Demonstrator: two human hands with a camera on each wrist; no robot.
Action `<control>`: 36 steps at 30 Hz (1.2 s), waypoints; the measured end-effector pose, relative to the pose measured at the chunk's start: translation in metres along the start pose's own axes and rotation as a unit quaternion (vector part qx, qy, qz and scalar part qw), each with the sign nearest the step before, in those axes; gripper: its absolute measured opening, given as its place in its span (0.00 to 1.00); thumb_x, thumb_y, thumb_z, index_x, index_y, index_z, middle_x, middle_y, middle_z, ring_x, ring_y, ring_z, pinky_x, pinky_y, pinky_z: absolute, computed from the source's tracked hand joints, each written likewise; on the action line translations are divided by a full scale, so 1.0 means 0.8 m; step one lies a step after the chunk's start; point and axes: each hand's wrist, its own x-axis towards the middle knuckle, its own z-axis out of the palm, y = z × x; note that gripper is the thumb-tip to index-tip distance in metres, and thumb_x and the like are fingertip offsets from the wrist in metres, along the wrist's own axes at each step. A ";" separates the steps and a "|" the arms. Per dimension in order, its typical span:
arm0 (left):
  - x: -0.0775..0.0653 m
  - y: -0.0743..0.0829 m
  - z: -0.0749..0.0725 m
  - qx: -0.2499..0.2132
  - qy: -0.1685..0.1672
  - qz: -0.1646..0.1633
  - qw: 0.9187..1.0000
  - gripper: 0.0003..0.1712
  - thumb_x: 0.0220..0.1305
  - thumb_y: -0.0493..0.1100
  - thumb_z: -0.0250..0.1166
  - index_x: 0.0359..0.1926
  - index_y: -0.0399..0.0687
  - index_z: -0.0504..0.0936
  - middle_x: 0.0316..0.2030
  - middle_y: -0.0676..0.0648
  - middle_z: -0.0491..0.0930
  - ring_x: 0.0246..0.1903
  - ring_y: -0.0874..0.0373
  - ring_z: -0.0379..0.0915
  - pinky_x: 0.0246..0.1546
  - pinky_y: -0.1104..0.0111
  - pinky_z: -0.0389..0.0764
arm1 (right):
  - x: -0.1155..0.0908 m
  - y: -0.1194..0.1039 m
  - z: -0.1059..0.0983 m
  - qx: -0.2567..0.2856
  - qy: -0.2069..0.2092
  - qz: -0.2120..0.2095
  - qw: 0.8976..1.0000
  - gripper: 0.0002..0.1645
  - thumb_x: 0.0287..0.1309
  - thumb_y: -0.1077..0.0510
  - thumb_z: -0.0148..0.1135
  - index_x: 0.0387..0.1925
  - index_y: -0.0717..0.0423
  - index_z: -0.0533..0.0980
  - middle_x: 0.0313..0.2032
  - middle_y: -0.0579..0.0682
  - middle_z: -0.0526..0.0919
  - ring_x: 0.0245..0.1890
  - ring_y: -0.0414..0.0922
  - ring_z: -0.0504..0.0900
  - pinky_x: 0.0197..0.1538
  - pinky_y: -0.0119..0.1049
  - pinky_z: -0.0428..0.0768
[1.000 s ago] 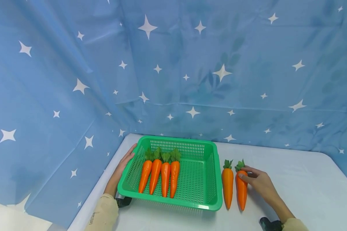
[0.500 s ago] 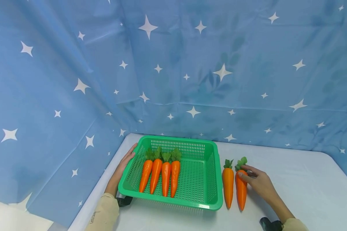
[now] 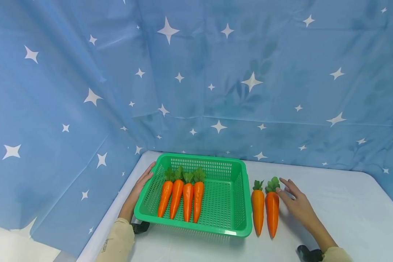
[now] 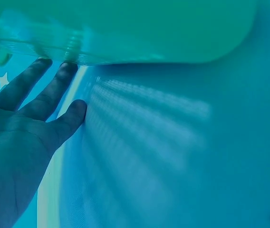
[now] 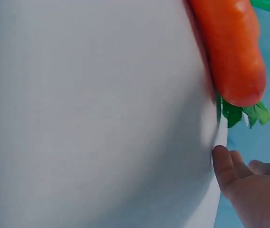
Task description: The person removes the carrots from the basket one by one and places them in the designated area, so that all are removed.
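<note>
Against the left side of a green plastic basket [image 3: 222, 203] rests my left hand [image 3: 138, 187], fingers fairly straight along the outer wall; the left wrist view shows those fingers [image 4: 44, 102] touching the basket's underside edge. Several orange carrots [image 3: 187, 202] with leafy tops lie side by side in the basket's left half. Two more lie on the table right of it: a lighter carrot [image 3: 258, 211] by the basket wall and a redder carrot [image 3: 272, 214]. My right hand [image 3: 296, 203] is just right of the redder carrot's leaves, holding nothing, fingers spread and apart from the carrot in the right wrist view.
A white-covered table [image 3: 340, 211] extends to the right of the hands and in front of the basket. Behind and to the left hangs a blue curtain [image 3: 196, 91] with white stars, close to the basket's back edge.
My right hand has let go of the redder carrot and drawn slightly right; that carrot lies on the table, a little nearer the lighter one. My left hand has stayed on the basket.
</note>
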 end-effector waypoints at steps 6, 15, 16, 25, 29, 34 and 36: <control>-0.001 0.001 0.000 -0.017 0.000 -0.001 1.000 0.38 0.90 0.49 0.41 0.88 0.45 0.36 0.86 0.42 0.32 0.82 0.41 0.36 0.64 0.77 0.68 | 0.000 -0.012 -0.010 0.023 0.017 -0.021 0.999 0.45 0.84 0.39 0.51 0.85 0.61 0.53 0.82 0.73 0.40 0.76 0.76 0.55 0.69 0.74 0.63; 0.001 -0.002 -0.001 -0.002 0.002 -0.001 1.000 0.38 0.90 0.50 0.41 0.88 0.47 0.37 0.86 0.43 0.32 0.82 0.41 0.33 0.66 0.75 0.66 | 0.009 -0.029 -0.019 0.029 0.035 -0.045 0.998 0.45 0.84 0.41 0.52 0.85 0.61 0.53 0.82 0.73 0.40 0.78 0.76 0.48 0.69 0.73 0.61; 0.001 -0.003 -0.001 0.007 0.003 0.000 1.000 0.38 0.90 0.50 0.40 0.88 0.46 0.37 0.86 0.42 0.32 0.83 0.40 0.32 0.67 0.73 0.64 | 0.010 -0.030 -0.020 0.027 0.037 -0.046 0.998 0.45 0.83 0.40 0.52 0.85 0.61 0.53 0.82 0.73 0.41 0.78 0.76 0.49 0.69 0.73 0.62; 0.002 -0.004 -0.002 0.041 0.008 0.011 0.999 0.37 0.90 0.50 0.40 0.88 0.45 0.39 0.86 0.42 0.33 0.83 0.42 0.27 0.77 0.56 0.50 | 0.021 -0.055 -0.027 0.027 0.035 -0.076 0.996 0.46 0.83 0.38 0.52 0.86 0.60 0.52 0.83 0.70 0.43 0.77 0.77 0.51 0.67 0.75 0.63; -0.001 -0.002 -0.002 0.020 0.003 0.003 1.000 0.37 0.90 0.50 0.40 0.88 0.47 0.38 0.86 0.43 0.34 0.82 0.45 0.35 0.68 0.74 0.62 | 0.022 -0.068 -0.023 0.041 0.028 -0.082 0.995 0.46 0.83 0.39 0.53 0.86 0.59 0.52 0.83 0.70 0.46 0.76 0.79 0.54 0.67 0.76 0.63; -0.001 0.000 -0.001 -0.008 -0.003 -0.001 1.000 0.37 0.90 0.50 0.40 0.88 0.46 0.37 0.86 0.41 0.34 0.75 0.63 0.55 0.65 0.76 0.68 | 0.027 -0.089 -0.017 0.052 0.019 -0.092 0.994 0.45 0.83 0.39 0.53 0.86 0.57 0.53 0.83 0.69 0.48 0.75 0.78 0.56 0.67 0.76 0.64; 0.000 0.000 -0.001 -0.008 -0.001 -0.001 1.000 0.37 0.90 0.50 0.40 0.88 0.45 0.37 0.86 0.40 0.35 0.71 0.68 0.58 0.65 0.76 0.68 | 0.030 -0.099 -0.015 0.056 0.015 -0.100 0.993 0.45 0.83 0.39 0.53 0.86 0.56 0.53 0.83 0.68 0.50 0.75 0.77 0.57 0.67 0.76 0.64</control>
